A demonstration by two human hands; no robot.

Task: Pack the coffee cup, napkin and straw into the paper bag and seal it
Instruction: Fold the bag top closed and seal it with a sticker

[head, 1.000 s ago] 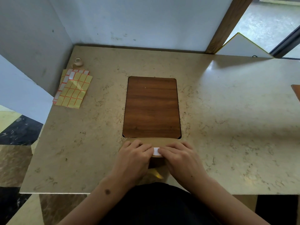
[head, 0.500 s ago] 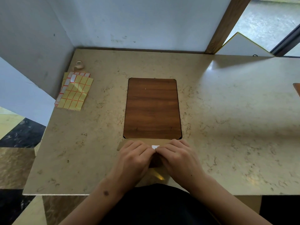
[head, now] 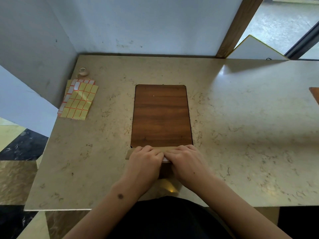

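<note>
Both hands are on the paper bag (head: pixel 129 153) at the near edge of the table (head: pixel 241 135), just near of the wood inlay panel (head: pixel 162 116). Left hand (head: pixel 144 163) and right hand (head: pixel 187 161) lie palm-down, fingers curled over the folded-down top flap, fingertips meeting at centre on a small white sticker (head: pixel 165 159). That's pressing, not gripping; only a sliver of the label shows between them. Cup, napkin and straw aren't visible, so presumably they're inside; can't confirm. This looks like the sealing step, nearly the last one. To do it well: keep the fold flat and square with one hand, rub the label from its middle outward with the other so half sits on the flap and half on the bag body. Press against the table, not against the cup inside, or the paper dents and the label lifts. Check both label edges are stuck before letting go. Spare label sheets (head: pixel 78 99) sit far left, by the small tape roll (head: pixel 83 71), if this one wrinkles.
</note>
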